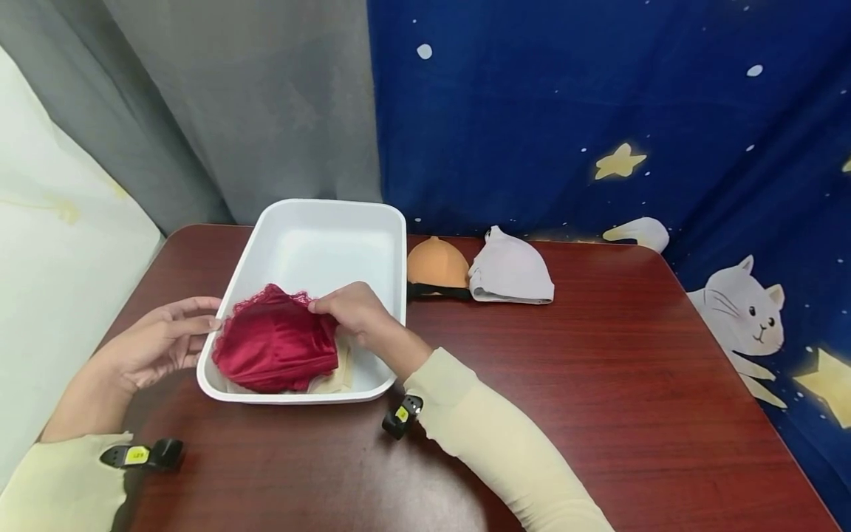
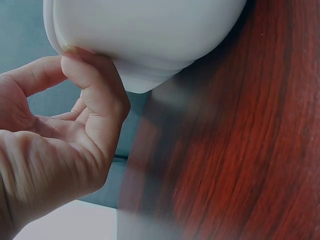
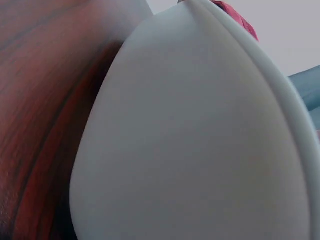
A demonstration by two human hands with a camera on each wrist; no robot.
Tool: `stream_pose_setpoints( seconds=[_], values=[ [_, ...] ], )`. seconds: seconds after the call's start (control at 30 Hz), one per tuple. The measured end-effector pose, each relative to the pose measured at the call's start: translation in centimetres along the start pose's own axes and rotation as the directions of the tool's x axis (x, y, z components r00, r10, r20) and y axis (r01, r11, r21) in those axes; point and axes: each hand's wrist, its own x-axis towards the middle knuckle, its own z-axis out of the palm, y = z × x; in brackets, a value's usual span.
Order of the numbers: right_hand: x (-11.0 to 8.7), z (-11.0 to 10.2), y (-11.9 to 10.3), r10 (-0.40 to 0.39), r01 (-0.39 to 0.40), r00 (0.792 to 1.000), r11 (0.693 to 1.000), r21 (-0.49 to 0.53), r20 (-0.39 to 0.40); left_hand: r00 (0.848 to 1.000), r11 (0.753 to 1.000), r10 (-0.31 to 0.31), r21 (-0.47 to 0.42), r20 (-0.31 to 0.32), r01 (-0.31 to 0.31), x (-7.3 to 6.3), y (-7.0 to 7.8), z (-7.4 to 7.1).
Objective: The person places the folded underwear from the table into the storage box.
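A dark red satin bra with lace edging is folded at the near end of a white plastic tray. My right hand reaches over the tray and pinches the bra's upper lace edge between thumb and finger. Beneath the bra, part of a cream cloth item shows. My left hand is at the tray's left side, its thumb and index finger gripping the rim beside the lace. In the right wrist view the tray's side wall hides the right hand; a bit of red fabric shows above the rim.
An orange bra with a black band stands right of the tray, beside a pale grey bra. All rest on a reddish-brown wooden table. Grey and blue curtains hang along its back edge.
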Motion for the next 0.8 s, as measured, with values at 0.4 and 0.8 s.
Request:
stream_pose_setpoints(
  seconds=[0.4, 0.8],
  values=[
    [-0.2, -3.7, -1.0, 0.093, -0.124, 0.985, 0.966, 0.225, 0.143, 1.000, 1.000, 0.007, -0.003, 0.025, -0.007, 0.3, 0.3, 0.0],
    [-0.1, -5.6, -0.9, 0.111, -0.175, 0.973, 0.927, 0.331, 0.204, 1.000, 1.000, -0.002, 0.001, 0.031, 0.002, 0.5, 0.5, 0.1]
  ],
)
